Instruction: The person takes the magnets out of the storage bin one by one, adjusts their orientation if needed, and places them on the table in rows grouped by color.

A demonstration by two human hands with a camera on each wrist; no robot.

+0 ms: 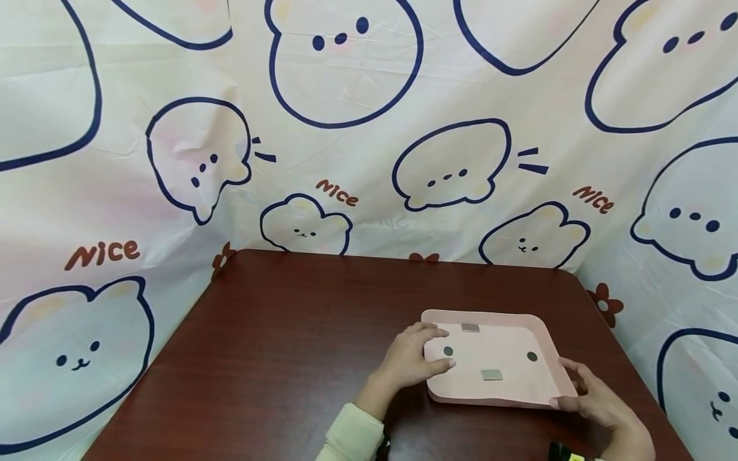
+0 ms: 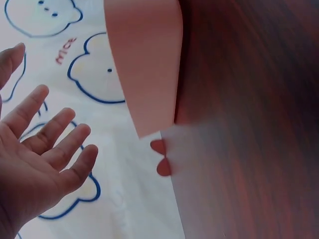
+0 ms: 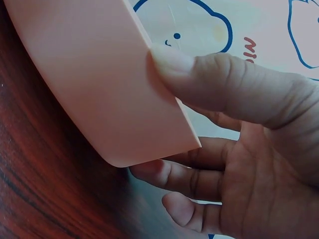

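pink tray (image 1: 496, 349) is at the right part of the brown table (image 1: 277, 358); whether it rests fully flat, i cannot tell. at its left edge is the left hand (image 1: 408, 358), fingers spread, contact unclear. across the tray floor come a dark left disc (image 1: 448, 351), a far grey rectangle (image 1: 470, 328), a near grey rectangle (image 1: 492, 374) and a dark right disc (image 1: 532, 356). the right hand (image 1: 599, 400) pinches the near right corner.
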